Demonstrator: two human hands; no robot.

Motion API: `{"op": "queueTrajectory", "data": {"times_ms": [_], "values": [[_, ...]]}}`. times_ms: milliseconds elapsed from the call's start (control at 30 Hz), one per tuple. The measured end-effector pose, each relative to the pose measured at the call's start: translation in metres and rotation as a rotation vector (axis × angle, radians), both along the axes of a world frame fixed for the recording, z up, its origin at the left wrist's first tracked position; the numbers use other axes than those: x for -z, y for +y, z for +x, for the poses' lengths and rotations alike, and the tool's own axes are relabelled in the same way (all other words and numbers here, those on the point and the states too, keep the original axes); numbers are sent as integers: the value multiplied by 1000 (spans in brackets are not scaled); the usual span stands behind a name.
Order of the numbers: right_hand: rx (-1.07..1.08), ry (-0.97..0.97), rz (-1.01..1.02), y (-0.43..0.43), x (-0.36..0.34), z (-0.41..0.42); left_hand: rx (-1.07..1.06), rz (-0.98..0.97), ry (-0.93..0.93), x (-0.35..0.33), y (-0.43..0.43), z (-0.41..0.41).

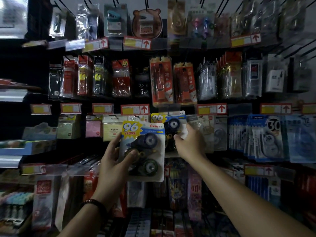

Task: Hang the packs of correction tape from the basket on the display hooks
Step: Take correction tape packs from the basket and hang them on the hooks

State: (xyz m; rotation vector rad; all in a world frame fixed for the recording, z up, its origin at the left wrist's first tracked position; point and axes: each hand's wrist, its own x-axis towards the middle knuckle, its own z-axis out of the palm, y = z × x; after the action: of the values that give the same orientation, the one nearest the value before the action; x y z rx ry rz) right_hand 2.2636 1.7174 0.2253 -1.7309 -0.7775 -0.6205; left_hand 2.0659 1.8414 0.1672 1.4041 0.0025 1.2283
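My left hand [114, 157] grips a pack of correction tape [145, 144] by its left edge, thumb across the front. The card is blue and yellow with "96" printed on it and holds three dark tape rollers. It is held upright in front of the display wall. A second identical pack [171, 121] hangs just behind and to the right, under a clear price tag holder. My right hand [189, 142] has its fingers closed on that hanging pack's right side. The basket is out of view.
The wall is full of hooks with stationery: sticky notes [109, 129] to the left, other correction tape packs [266, 135] to the right, pen refills [161, 81] above. Red and yellow price tags [135, 109] line each row. Shelf edges [12, 94] jut out at left.
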Motion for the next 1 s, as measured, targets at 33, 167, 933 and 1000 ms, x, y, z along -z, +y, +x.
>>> {"op": "queueTrajectory", "data": {"times_ms": [33, 167, 933, 1000], "values": [[31, -7, -40, 2, 1, 2, 8, -3, -2, 0, 0, 2], [166, 39, -92, 2, 10, 7, 57, -12, 9, 3, -2, 9], [-233, 19, 27, -15, 21, 13, -99, 266, 117, -33, 6, 101], [-224, 3, 40, -13, 18, 15, -121, 296, 106, -37, 8, 106]]}}
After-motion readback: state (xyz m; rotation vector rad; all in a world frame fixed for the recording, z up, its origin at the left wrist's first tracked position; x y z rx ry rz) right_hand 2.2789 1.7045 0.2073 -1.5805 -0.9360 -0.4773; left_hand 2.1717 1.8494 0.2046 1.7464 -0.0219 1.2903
